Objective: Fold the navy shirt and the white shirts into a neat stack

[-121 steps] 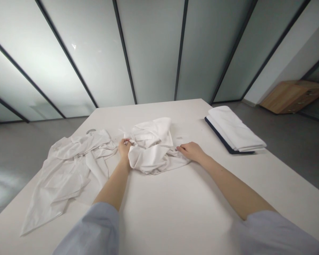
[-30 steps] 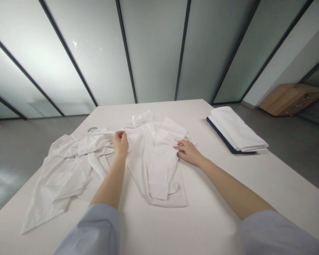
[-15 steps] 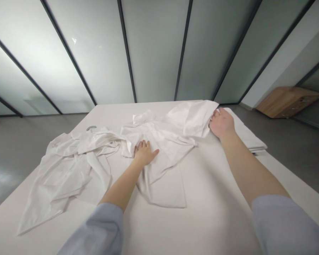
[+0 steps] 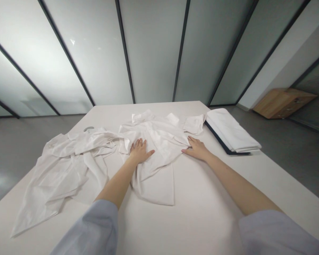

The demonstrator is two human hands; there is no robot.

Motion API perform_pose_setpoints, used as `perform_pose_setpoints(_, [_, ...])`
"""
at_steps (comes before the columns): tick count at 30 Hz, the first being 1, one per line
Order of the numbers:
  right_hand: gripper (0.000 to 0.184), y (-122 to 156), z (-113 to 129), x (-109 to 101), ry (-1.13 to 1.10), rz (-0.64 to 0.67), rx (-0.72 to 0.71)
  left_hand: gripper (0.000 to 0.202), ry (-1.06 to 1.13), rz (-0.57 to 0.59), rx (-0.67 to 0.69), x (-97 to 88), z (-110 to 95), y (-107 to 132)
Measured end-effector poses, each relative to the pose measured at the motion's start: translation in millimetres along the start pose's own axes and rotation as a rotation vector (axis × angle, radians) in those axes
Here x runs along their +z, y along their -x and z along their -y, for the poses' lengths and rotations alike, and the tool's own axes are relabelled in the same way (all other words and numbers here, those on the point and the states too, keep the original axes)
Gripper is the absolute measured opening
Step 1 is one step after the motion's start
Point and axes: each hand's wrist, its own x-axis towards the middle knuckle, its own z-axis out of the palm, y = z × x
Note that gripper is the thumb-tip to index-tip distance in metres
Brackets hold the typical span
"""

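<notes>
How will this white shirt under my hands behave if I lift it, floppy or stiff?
The white shirt will probably hang floppy: it lies in soft creases under your left hand and right hand. It looks thin and light, though the collar may feel firmer.

Soft, even light glows through the frosted glass panels [image 4: 69, 60], brightest toward the left, leaving only faint shadows around the white shirt [image 4: 154, 141] on the worktop [image 4: 207, 191], and the panels bow near the edges
</notes>
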Motion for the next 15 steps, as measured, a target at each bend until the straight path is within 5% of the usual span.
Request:
perform_pose_setpoints(2, [0.067,1,-4,0,0.012,0.000,-0.041,0.086,-0.009,0.011,-0.001,-1.2,0,-1])
perform_pose_setpoints(10, [0.026,3,-3,-2,-0.141,-0.110,-0.252,0.084,-0.027,0.021,0.063,-5.7,18,-16])
perform_pose_setpoints(15, [0.030,-1,10,-23,-0.472,-0.219,0.073,0.079,0.013,-0.040,0.115,-4.9,28,-21])
